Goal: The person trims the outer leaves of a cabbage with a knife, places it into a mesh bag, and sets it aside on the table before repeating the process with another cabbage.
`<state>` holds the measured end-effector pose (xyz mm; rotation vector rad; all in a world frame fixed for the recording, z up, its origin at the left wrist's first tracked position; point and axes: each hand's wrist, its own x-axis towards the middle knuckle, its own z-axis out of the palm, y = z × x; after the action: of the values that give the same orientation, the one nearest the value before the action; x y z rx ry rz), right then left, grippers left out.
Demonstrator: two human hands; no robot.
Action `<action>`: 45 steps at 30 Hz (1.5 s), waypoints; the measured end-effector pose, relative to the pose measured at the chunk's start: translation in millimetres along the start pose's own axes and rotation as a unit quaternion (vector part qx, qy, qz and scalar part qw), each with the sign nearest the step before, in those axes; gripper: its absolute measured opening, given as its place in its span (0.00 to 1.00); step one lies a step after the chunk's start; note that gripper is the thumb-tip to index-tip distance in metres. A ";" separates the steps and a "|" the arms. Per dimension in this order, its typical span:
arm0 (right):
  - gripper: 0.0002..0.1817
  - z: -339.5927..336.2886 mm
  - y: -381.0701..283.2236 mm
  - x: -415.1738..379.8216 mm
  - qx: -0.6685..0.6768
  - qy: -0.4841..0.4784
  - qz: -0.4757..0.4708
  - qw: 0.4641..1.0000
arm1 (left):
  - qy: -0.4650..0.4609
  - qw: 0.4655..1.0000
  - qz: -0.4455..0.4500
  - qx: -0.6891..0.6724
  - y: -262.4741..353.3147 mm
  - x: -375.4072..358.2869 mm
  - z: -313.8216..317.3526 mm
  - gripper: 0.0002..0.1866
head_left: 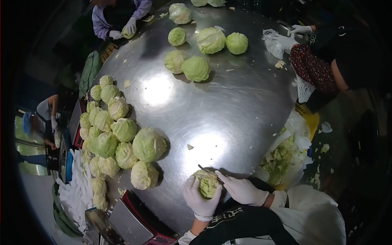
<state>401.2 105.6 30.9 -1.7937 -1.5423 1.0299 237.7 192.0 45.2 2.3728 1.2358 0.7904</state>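
Note:
At the near edge of the table, my gloved left hand [201, 199] cups a small cabbage [208, 185] from the left side, fingers curled around it. The cut or leafy face of the cabbage is turned up. My gloved right hand [241, 190] is closed at the cabbage's right side on what looks like a knife [201, 167]. Only its thin dark tip shows beyond the cabbage; the handle is hidden in my fingers.
Many cabbages [149, 144] crowd the left of the metal table [228, 106], with several more at the far side. A scale [130, 220] stands at the near left. A lined yellow basket [312, 121] of leaf scraps sits right. Gloved co-workers work around the table.

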 end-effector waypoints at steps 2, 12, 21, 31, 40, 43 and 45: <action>0.32 7.7 8.5 8.6 0.017 0.007 0.003 1.000 | 0.016 0.999 -0.014 -0.029 -12.4 -3.6 6.5 0.39; 0.19 -31.1 19.0 22.3 0.376 -0.024 0.180 0.908 | 0.067 0.936 -0.190 -0.288 -53.8 -65.4 -10.4 0.38; 0.36 7.5 -16.6 4.8 0.037 -0.078 -0.066 0.994 | 0.072 0.948 -0.209 -0.229 -30.1 -59.1 -29.3 0.43; 0.32 11.7 -13.2 24.1 0.054 -0.079 -0.096 0.991 | 0.037 0.975 -0.168 -0.143 -26.6 -52.9 -29.3 0.42; 0.25 14.5 -25.5 32.6 0.046 -0.061 -0.044 0.996 | 0.029 0.973 -0.186 -0.134 -24.5 -51.7 -26.0 0.41; 0.21 36.3 13.7 54.8 0.113 0.068 -0.124 0.983 | 0.034 0.985 -0.131 -0.108 -29.0 -57.7 -25.2 0.43; 0.22 37.7 30.7 52.7 0.192 0.024 -0.019 0.981 | 0.031 0.974 -0.128 -0.185 -48.9 -73.5 -27.4 0.43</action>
<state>389.3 148.8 -25.0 -1.5043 -1.2416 1.1666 155.7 159.8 17.2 1.8645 1.2604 0.9238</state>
